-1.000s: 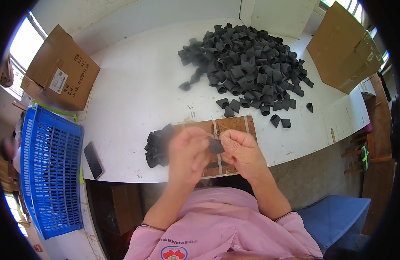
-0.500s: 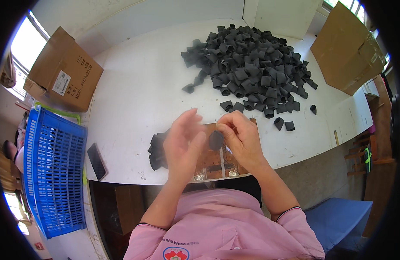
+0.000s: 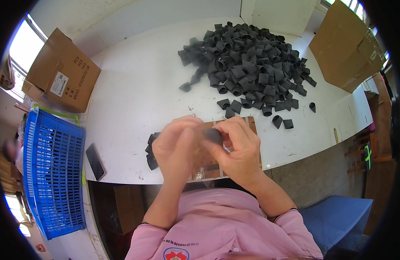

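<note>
Head view. Clock hub set at the held piece; 12 = top edge.

Piece: a dark grey short sleeve at the hub, held above a brown board banded with pale strips, whose bare part shows at about 6 to 7 o'clock.

Right hand, between 3 and 4: thumb and fingers closed in a pinch on the sleeve's near-right side; no gap seen at the grip.

Left hand, between 8 and 9: motion-blurred, fingers raised and curved close to the sleeve. Contact with it, and how far the fingers are parted, cannot be told.

Surroundings: white table beneath the board. Small dark stack between 8 and 9, partly hidden by the left hand. Large heap of like dark sleeves at 1, many showing open ends. Two loose sleeves just short of 3; one more between 2 and 3, apart from the heap.

Farther out: phone between 8 and 9, near the table edge; blue slotted basket same bearing, beyond the phone. Cardboard carton at 10; second carton at 2. Pink shirt at 6.
</note>
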Motion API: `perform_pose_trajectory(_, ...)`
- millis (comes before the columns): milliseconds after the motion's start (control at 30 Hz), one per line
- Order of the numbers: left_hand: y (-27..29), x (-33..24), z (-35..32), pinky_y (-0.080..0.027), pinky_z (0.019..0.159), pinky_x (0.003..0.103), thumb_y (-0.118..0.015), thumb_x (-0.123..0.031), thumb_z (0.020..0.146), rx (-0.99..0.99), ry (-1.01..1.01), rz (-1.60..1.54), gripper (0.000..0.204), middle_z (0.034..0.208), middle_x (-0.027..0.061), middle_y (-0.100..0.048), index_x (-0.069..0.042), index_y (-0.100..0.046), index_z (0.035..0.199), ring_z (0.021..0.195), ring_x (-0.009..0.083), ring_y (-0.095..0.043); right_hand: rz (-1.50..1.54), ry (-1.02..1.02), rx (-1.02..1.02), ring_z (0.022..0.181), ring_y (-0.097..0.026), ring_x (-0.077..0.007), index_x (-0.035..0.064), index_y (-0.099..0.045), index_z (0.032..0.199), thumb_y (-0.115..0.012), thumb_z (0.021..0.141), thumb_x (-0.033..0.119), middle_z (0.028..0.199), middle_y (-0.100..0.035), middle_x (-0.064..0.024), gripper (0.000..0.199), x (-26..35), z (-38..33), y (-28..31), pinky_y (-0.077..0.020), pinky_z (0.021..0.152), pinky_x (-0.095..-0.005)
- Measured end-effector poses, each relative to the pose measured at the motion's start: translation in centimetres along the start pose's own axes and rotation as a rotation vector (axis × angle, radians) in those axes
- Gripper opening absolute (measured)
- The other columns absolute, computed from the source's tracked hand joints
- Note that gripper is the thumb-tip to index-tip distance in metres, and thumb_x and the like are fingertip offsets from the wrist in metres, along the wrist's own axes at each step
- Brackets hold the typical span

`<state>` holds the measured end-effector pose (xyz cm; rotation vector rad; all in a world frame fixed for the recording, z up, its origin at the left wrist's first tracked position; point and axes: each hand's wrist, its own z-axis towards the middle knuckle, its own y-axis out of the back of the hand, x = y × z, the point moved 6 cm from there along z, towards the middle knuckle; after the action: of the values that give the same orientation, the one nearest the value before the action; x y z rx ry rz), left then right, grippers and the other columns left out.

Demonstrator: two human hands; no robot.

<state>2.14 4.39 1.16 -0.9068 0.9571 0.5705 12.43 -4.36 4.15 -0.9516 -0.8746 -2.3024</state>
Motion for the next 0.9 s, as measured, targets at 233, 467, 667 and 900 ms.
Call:
perform_pose_trajectory(233,-0.9,-0.7,-0.1,-0.044,0.070,0.025,-0.058,-0.004,0.078,0.079,-0.150,0.206,0.013,0.087,0.0095,-0.059,0.002,-0.057,0.089,0.078,0.0165,-0.056,-0.088,0.105,-0.090,0.059,-0.054,-0.0203,0.0022,-0.054,0.085,-0.071,0.065,0.012,0.074,-0.051,-0.0090,0.028,0.9,-0.2,0.2,-0.0438,0.046,-0.0289)
perform_pose_trajectory(467,0.1,2.1,0.0,-0.042,0.075,0.029,-0.054,-0.014,0.084,-0.057,0.252,-0.438,0.013,0.087,0.0113,-0.055,-0.001,-0.054,0.085,0.084,0.0188,-0.051,-0.022,0.038,-0.002,0.061,-0.053,-0.0219,0.0011,-0.056,0.081,-0.067,0.067,0.008,0.071,-0.050,-0.0074,0.019,0.6,0.4,0.3,-0.0431,0.048,-0.0293)
perform_pose_trajectory(667,0.6,1.7,-0.1,-0.041,0.073,0.028,-0.055,-0.012,0.083,-0.052,0.161,-0.278,0.011,0.084,0.0113,-0.056,-0.001,-0.055,0.082,0.081,0.0190,-0.051,-0.276,0.313,-0.012,0.057,-0.049,-0.0210,0.0022,-0.053,0.069,-0.061,0.064,0.003,0.065,-0.045,-0.0058,0.010,1.7,0.8,0.5,-0.0398,0.047,-0.0302)
perform_pose_trajectory(900,0.6,1.2,-0.3,-0.041,0.075,0.029,-0.058,-0.008,0.081,-0.015,0.077,-0.094,0.008,0.083,0.0113,-0.057,0.000,-0.055,0.080,0.080,0.0178,-0.051,-0.166,0.300,0.027,0.057,-0.048,-0.0225,0.0017,-0.053,0.069,-0.060,0.066,0.003,0.065,-0.046,-0.0067,0.008,0.4,0.3,0.4,-0.0396,0.049,-0.0308)
